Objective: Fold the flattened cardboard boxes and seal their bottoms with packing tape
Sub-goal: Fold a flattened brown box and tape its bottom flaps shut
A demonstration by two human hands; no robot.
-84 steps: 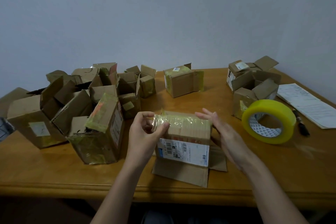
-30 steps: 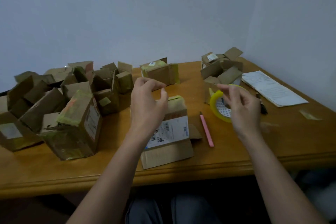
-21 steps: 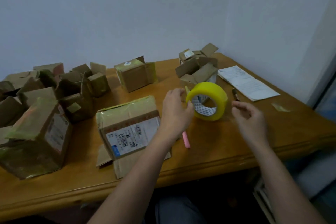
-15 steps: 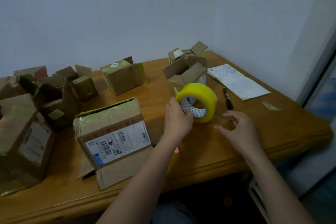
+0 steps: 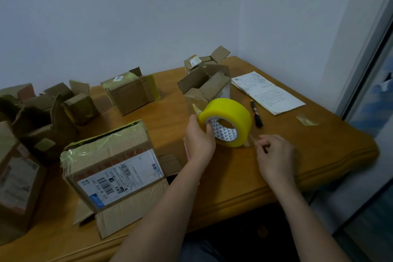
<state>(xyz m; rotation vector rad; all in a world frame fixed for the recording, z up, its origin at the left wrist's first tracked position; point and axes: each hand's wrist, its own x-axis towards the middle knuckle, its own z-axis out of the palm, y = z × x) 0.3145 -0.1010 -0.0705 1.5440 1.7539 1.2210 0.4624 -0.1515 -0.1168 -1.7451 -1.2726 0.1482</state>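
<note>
The yellow roll of packing tape (image 5: 231,112) is held just above the wooden table (image 5: 308,155). My left hand (image 5: 198,136) grips it, with a finger hooked into its core. My right hand (image 5: 274,153) sits to the right of the roll and pinches the clear free end of the tape (image 5: 252,140) with its fingertips. The labelled cardboard box (image 5: 112,164) stands to the left of my left arm, its taped side up and its loose flaps spread on the table beneath it.
Several folded boxes crowd the table's left side (image 5: 49,117). One taped box (image 5: 129,93) stands at the back, two open boxes (image 5: 204,83) behind the roll. A black pen (image 5: 256,112) and a printed sheet (image 5: 268,91) lie at right, near a tape scrap (image 5: 307,120).
Both hands left the labelled box and moved right. My left hand took hold of the tape roll and lifted it; my right hand closed in and pinched the tape's end. The view swung right.
</note>
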